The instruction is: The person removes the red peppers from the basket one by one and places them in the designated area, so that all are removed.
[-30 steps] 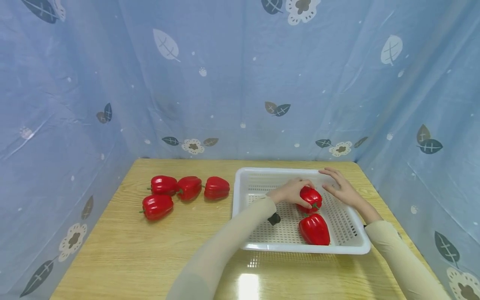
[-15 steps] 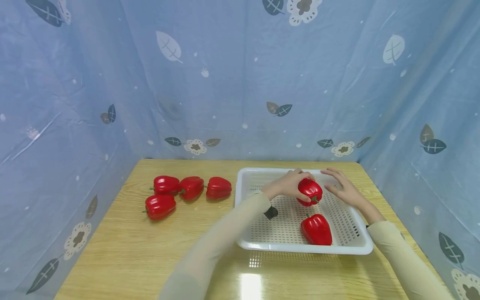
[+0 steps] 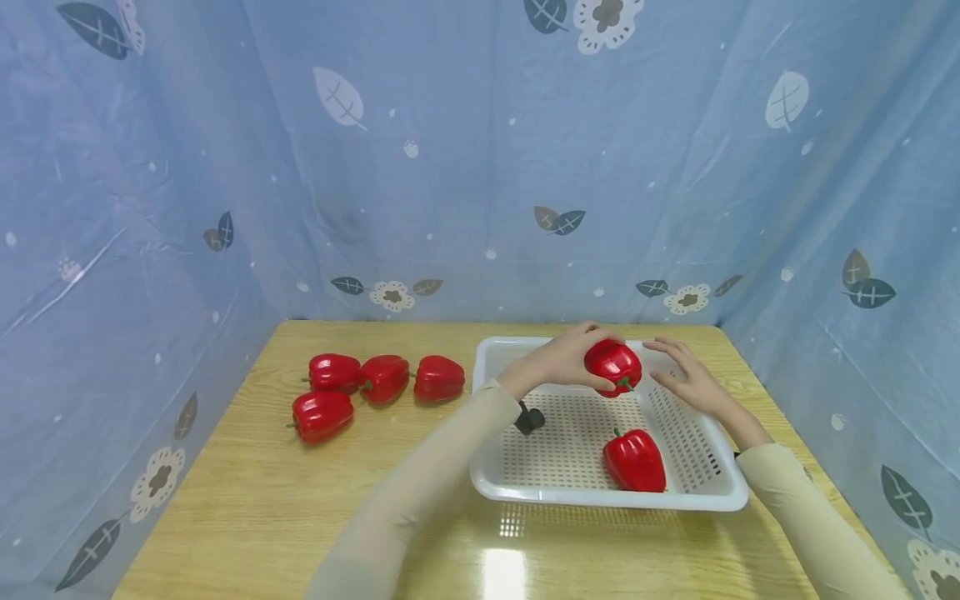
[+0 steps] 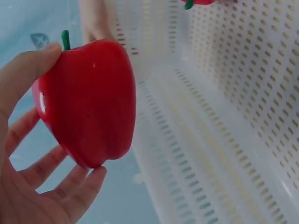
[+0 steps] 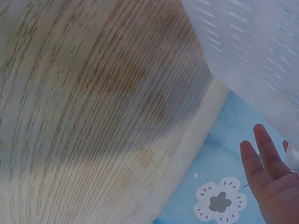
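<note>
My left hand (image 3: 561, 360) grips a shiny red bell pepper (image 3: 615, 367) above the back part of a white perforated plastic basket (image 3: 600, 497). In the left wrist view the thumb presses the pepper (image 4: 88, 105) beside its green stem, and fingertips support its far end. A second red bell pepper (image 3: 634, 462) lies on the basket floor by the front wall. My right hand (image 3: 692, 383) is at the basket's right rear corner, fingers spread and holding nothing. The right wrist view shows that hand (image 5: 275, 184) beside the basket's outer wall (image 5: 243, 42).
Several red bell peppers (image 3: 322, 416) lie grouped on the left of the wooden table (image 3: 315, 517). Blue patterned curtains (image 3: 450, 167) enclose the back and both sides. A black wrist device (image 3: 530, 419) sits under the left wrist, over the basket.
My left hand has raised the gripped pepper from beside the other one in the basket, moving up and slightly left. The right hand stays nearly still at the corner.
</note>
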The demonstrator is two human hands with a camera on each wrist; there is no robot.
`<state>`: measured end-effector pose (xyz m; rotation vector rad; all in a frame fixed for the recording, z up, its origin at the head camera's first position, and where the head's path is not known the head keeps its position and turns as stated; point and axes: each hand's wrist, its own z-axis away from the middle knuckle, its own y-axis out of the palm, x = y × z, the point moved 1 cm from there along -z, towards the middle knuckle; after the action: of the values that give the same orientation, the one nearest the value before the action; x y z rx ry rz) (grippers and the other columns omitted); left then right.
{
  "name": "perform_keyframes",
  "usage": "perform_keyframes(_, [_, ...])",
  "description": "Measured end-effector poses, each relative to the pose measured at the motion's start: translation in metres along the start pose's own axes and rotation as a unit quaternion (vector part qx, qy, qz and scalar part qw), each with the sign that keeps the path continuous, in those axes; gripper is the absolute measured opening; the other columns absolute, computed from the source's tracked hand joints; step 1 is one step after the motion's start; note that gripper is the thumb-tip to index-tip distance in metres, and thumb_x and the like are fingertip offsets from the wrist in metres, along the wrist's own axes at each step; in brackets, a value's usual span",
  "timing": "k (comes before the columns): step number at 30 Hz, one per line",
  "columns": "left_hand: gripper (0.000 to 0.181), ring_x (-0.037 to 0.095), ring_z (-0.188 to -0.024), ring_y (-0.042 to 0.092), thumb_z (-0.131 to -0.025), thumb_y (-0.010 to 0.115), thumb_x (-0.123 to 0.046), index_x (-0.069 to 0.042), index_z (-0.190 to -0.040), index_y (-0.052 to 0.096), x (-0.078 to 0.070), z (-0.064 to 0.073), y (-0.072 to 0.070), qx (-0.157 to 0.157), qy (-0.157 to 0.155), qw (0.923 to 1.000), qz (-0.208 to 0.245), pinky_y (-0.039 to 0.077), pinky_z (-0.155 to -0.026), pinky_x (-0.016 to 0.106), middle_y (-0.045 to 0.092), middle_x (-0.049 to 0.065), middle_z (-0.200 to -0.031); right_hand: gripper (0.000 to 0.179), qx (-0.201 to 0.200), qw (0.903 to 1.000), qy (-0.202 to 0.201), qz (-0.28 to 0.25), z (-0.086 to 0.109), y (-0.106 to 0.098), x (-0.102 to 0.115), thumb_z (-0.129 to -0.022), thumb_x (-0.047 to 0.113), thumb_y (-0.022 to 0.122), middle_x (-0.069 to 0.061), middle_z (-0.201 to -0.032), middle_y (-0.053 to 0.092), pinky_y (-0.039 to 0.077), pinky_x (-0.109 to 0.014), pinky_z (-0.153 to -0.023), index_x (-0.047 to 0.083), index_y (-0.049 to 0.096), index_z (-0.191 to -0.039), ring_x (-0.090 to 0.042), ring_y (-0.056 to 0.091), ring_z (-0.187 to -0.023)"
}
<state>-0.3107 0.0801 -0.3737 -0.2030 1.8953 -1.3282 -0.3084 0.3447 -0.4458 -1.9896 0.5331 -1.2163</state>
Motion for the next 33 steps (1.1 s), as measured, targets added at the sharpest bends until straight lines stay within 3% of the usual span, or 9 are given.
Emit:
perform_keyframes(14, [0.064, 0.013, -0.115, 0.042, -0.073, 0.077, -0.033, -0.030, -0.129, 0.046, 0.008, 0.036, -0.032, -0.052, 0.006, 0.9948, 0.087, 0.052, -0.078, 0.022, 0.044, -0.002, -0.127, 0.049, -0.002, 1.0000, 0.001, 0.004, -0.001, -0.003, 0.002, -0.090, 0.016, 0.059, -0.026, -0.142, 0.027, 0.023, -0.074, -0.092, 0.005, 0.042, -0.135, -0.048, 0.025, -0.128])
perform_keyframes(22, [0.063, 0.013, -0.115, 0.043, -0.074, 0.077, -0.031, -0.028, -0.129, 0.047, 0.022, 0.056, -0.038, -0.074, 0.002, 0.9928, 0.094, 0.053, -0.081, 0.031, 0.044, -0.002, -0.128, 0.051, 0.005, 0.9999, 0.009, -0.003, 0.000, -0.003, 0.001, -0.090, 0.018, 0.060, -0.026, -0.144, 0.025, 0.021, -0.074, -0.092, 0.005, 0.042, -0.135, -0.049, 0.023, -0.129])
perform_keyframes(31, [0.062, 0.010, -0.114, 0.044, -0.074, 0.077, -0.033, -0.028, -0.129, 0.047, 0.043, 0.082, -0.044, -0.116, -0.015, 0.9888, 0.093, 0.052, -0.080, 0.025, 0.044, -0.005, -0.128, 0.050, 0.002, 1.0000, -0.007, 0.004, 0.002, -0.003, 0.002, -0.090, 0.016, 0.060, -0.026, -0.143, 0.026, 0.022, -0.074, -0.092, 0.005, 0.042, -0.135, -0.049, 0.024, -0.129])
perform_keyframes(33, [0.063, 0.011, -0.115, 0.044, -0.074, 0.077, -0.033, -0.029, -0.129, 0.047, 0.047, 0.087, -0.044, -0.118, -0.025, 0.9874, 0.102, 0.052, -0.081, 0.029, 0.044, -0.006, -0.128, 0.051, 0.002, 1.0000, -0.009, 0.004, 0.002, -0.003, 0.003, -0.089, 0.016, 0.060, -0.026, -0.143, 0.026, 0.022, -0.074, -0.092, 0.005, 0.042, -0.136, -0.049, 0.024, -0.129])
